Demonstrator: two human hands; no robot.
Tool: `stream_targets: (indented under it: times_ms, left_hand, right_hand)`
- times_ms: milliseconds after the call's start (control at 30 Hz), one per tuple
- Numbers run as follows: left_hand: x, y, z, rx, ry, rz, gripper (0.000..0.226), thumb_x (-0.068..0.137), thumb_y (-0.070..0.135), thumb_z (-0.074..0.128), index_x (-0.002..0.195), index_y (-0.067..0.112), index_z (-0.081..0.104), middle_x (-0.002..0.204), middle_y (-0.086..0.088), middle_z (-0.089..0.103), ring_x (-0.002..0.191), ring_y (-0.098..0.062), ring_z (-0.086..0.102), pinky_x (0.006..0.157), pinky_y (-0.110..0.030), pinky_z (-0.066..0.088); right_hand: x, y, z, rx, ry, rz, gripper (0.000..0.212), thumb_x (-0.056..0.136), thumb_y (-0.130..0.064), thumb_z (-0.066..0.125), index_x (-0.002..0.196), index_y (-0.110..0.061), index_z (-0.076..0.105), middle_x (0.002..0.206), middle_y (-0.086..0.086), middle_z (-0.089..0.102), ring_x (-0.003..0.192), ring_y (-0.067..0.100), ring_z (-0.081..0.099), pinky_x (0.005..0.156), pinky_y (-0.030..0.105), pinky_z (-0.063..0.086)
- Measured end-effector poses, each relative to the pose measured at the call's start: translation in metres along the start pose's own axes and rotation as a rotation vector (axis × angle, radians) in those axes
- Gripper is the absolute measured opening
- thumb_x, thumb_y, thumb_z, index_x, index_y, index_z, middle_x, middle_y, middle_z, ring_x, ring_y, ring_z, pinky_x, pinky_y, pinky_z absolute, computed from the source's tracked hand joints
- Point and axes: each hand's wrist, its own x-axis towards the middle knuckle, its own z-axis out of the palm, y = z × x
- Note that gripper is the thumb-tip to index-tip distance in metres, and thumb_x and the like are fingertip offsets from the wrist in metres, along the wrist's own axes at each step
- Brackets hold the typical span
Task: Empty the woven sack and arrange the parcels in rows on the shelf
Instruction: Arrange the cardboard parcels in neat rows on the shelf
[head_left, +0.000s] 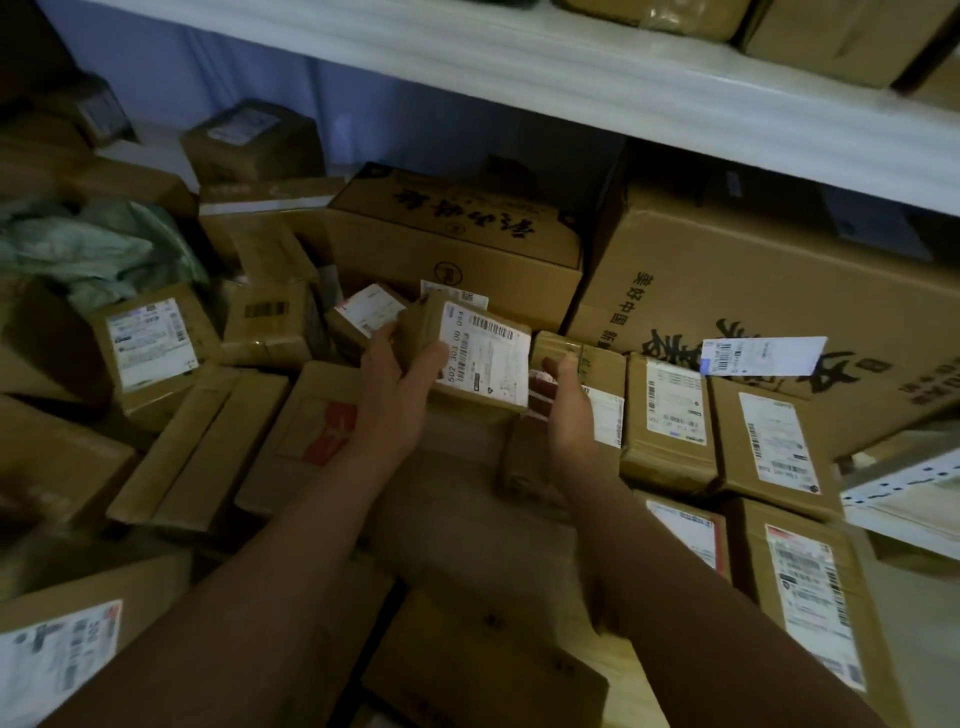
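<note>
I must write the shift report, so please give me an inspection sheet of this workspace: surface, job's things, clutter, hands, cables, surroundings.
Surface: lower shelf, almost fully covered with cartons.
Job's things: small labelled parcel held up between both hands; row of labelled parcels standing at the right; green woven sack crumpled at the far left.
Clutter: loose parcels lying unsorted at the left; large printed cartons behind.
Hands: left hand grips the parcel's left side; right hand, fingers curled at its right edge.
Cables: nothing seen.
Surroundings: white upper shelf with more boxes; dim light.
</note>
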Motion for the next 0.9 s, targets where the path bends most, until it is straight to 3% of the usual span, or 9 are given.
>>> stream_targets:
  times_ms: [67, 133, 233, 333, 400, 533, 667, 800, 900]
  left_hand:
    - [-0.014, -0.001, 0.000, -0.058, -0.084, -0.067, 0.057, 0.092, 0.038, 0.051, 0.143, 0.024, 0.029, 0.120, 0.004, 0.055, 0.096, -0.006, 0.057, 0.077, -0.022, 0.046]
    - [-0.024, -0.007, -0.002, -0.007, -0.142, -0.099, 0.051, 0.092, 0.037, 0.051, 0.139, 0.024, 0.035, 0.117, 0.004, 0.060, 0.099, -0.010, 0.060, 0.086, -0.030, 0.048]
    - [-0.043, -0.007, -0.006, 0.103, -0.272, -0.121, 0.040, 0.091, 0.027, 0.053, 0.131, 0.025, 0.049, 0.116, 0.005, 0.063, 0.098, -0.009, 0.061, 0.081, -0.025, 0.046]
    - [-0.063, -0.004, -0.006, 0.142, -0.436, -0.220, 0.029, 0.093, 0.017, 0.049, 0.120, 0.025, 0.054, 0.097, 0.006, 0.065, 0.080, 0.000, 0.056, 0.064, -0.014, 0.040]
    - [-0.073, -0.004, -0.006, 0.159, -0.523, -0.306, 0.022, 0.094, 0.012, 0.046, 0.108, 0.025, 0.055, 0.090, 0.005, 0.065, 0.075, -0.003, 0.057, 0.060, -0.016, 0.042]
    - [-0.078, -0.022, -0.003, 0.311, -0.584, -0.351, 0.028, 0.089, 0.012, 0.051, 0.114, 0.008, 0.063, 0.097, -0.005, 0.071, 0.088, -0.017, 0.066, 0.078, -0.031, 0.052]
    - [-0.074, -0.039, 0.009, 0.435, -0.572, -0.322, 0.029, 0.087, 0.017, 0.053, 0.113, 0.013, 0.065, 0.114, -0.004, 0.068, 0.102, -0.021, 0.064, 0.099, -0.036, 0.047]
    - [-0.074, -0.048, 0.022, 0.538, -0.661, -0.319, 0.037, 0.091, 0.006, 0.050, 0.127, 0.011, 0.055, 0.131, -0.010, 0.059, 0.119, -0.025, 0.056, 0.094, -0.030, 0.043]
    - [-0.072, -0.057, 0.029, 0.611, -0.663, -0.297, 0.036, 0.092, 0.004, 0.049, 0.127, 0.008, 0.053, 0.131, -0.013, 0.057, 0.120, -0.027, 0.054, 0.089, -0.029, 0.043]
  right_hand:
    - [-0.012, -0.009, -0.010, 0.030, -0.112, 0.051, 0.054, 0.093, -0.062, 0.032, 0.114, -0.024, 0.064, 0.104, 0.002, 0.072, 0.102, 0.022, 0.065, 0.096, 0.043, 0.048]
    - [-0.022, -0.012, -0.021, -0.050, -0.192, 0.015, 0.043, 0.094, -0.054, 0.042, 0.112, -0.022, 0.064, 0.097, 0.002, 0.074, 0.095, 0.023, 0.069, 0.087, 0.040, 0.053]
    - [-0.038, -0.010, -0.039, -0.236, -0.113, -0.025, 0.041, 0.090, -0.044, 0.057, 0.123, -0.021, 0.058, 0.099, 0.005, 0.073, 0.091, 0.023, 0.071, 0.087, 0.043, 0.057]
    - [-0.061, -0.001, -0.058, -0.399, -0.015, -0.063, 0.026, 0.089, -0.041, 0.059, 0.102, -0.020, 0.065, 0.092, 0.003, 0.073, 0.085, 0.019, 0.071, 0.084, 0.042, 0.058]
    - [-0.078, 0.007, -0.068, -0.517, 0.034, -0.082, 0.032, 0.087, -0.045, 0.059, 0.104, -0.019, 0.066, 0.092, 0.000, 0.072, 0.086, 0.016, 0.070, 0.083, 0.039, 0.058]
    - [-0.099, 0.022, -0.076, -0.762, 0.086, -0.043, 0.026, 0.090, -0.040, 0.055, 0.103, -0.020, 0.066, 0.101, 0.002, 0.071, 0.089, 0.017, 0.065, 0.075, 0.028, 0.053]
    - [-0.104, 0.037, -0.075, -0.854, 0.154, -0.026, 0.036, 0.091, -0.025, 0.057, 0.123, -0.009, 0.055, 0.119, 0.010, 0.064, 0.110, 0.028, 0.059, 0.087, 0.033, 0.047]
    - [-0.100, 0.046, -0.075, -0.921, 0.149, -0.008, 0.031, 0.093, -0.018, 0.051, 0.122, -0.008, 0.059, 0.123, 0.012, 0.062, 0.111, 0.026, 0.059, 0.081, 0.027, 0.043]
    - [-0.099, 0.050, -0.075, -0.953, 0.113, 0.026, 0.030, 0.096, -0.015, 0.047, 0.120, -0.004, 0.061, 0.125, 0.013, 0.061, 0.112, 0.026, 0.059, 0.078, 0.024, 0.041]
